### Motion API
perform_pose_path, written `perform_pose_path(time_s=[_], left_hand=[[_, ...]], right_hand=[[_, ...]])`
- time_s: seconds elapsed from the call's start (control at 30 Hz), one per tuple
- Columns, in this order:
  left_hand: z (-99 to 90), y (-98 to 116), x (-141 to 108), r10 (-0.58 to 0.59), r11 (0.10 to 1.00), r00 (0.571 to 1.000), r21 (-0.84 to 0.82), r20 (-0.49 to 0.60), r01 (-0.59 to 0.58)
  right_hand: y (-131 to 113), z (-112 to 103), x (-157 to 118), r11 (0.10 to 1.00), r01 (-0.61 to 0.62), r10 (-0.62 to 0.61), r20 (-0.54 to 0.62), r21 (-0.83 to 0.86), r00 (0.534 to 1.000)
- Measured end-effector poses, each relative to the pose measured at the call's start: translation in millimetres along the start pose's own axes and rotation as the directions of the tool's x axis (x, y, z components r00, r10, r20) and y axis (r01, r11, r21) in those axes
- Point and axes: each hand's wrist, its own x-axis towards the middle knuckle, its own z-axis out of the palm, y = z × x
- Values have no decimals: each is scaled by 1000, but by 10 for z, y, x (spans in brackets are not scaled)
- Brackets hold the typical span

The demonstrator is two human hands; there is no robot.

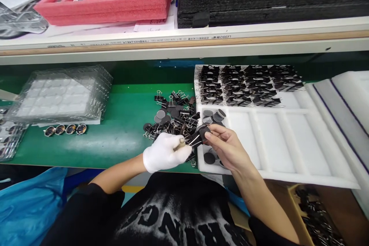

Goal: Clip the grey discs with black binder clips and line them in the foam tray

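My left hand (167, 152), in a white glove, pinches the wire handles of a black binder clip (196, 139). Bare, my right hand (227, 144) holds a dark round disc (204, 132) at the jaws of that clip. Behind and left of my hands lies a loose pile of binder clips (184, 121) mixed with grey and black discs (160, 114). More discs (210, 157) sit in the near left compartment of the white foam tray (271, 138). Rows of clips (235, 84) stand in the tray's far part.
Stacked clear plastic trays (57, 94) and several round shiny parts (65, 129) are on the green table (127, 123) at left. Above runs a shelf edge (144, 48) with red foam (106, 5) and black foam (271, 0). A box of clips (319, 215) stands lower right.
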Motion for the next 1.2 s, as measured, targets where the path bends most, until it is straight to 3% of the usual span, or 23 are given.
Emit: perform_pose_path(time_s=[0.07, 0.13, 0.23, 0.3, 0.4, 0.53, 0.63, 0.73, 0.83, 0.9, 0.97, 1.07, 1.2], left_hand=[[-143, -65, 42, 56, 998, 993, 28, 103, -59], [-356, -206, 141, 16, 988, 994, 149, 108, -32], [-692, -542, 369, -200, 858, 969, 452, -146, 245], [-855, -793, 519, -253, 747, 945, 578, -210, 328], [-973, -1105, 649, -293, 708, 953, 652, -79, 272], [-1012, -1274, 595, -263, 811, 963, 555, 67, 182], [-997, -1135, 442, -120, 899, 993, 425, 11, 104], [-878, -759, 259, 13, 944, 998, 331, -63, 9], [-683, -332, 108, 192, 930, 981, 324, -15, -176], [-573, -148, 49, 276, 910, 961, 316, 23, -269], [-501, -78, 24, 263, 929, 964, 278, -31, -244], [-418, -100, 28, 119, 982, 988, 160, -101, -101], [-254, -90, 54, -38, 998, 999, 41, -17, 39]], right_hand=[[14, -19, 10, 999, 38, -38, -3, 24, 999], [30, -47, 24, 993, 92, -92, 5, 80, 996], [66, -71, 45, 970, 154, -169, 66, 190, 983], [99, -60, 49, 952, 155, -190, 113, 263, 975], [144, -24, 21, 937, 117, -178, 159, 330, 971], [168, -10, -62, 972, 79, -121, 189, 219, 974], [154, 2, -89, 993, 112, -118, 215, 44, 969], [121, 78, -54, 935, 306, -259, 243, -180, 935], [102, 178, 1, 875, 402, -316, 313, -269, 896], [120, 209, 21, 877, 398, -315, 301, -271, 900], [156, 195, 20, 885, 385, -324, 247, -264, 913], [207, 132, -7, 896, 376, -329, 216, -235, 919], [241, 78, -46, 903, 367, -322, 215, -223, 922]])
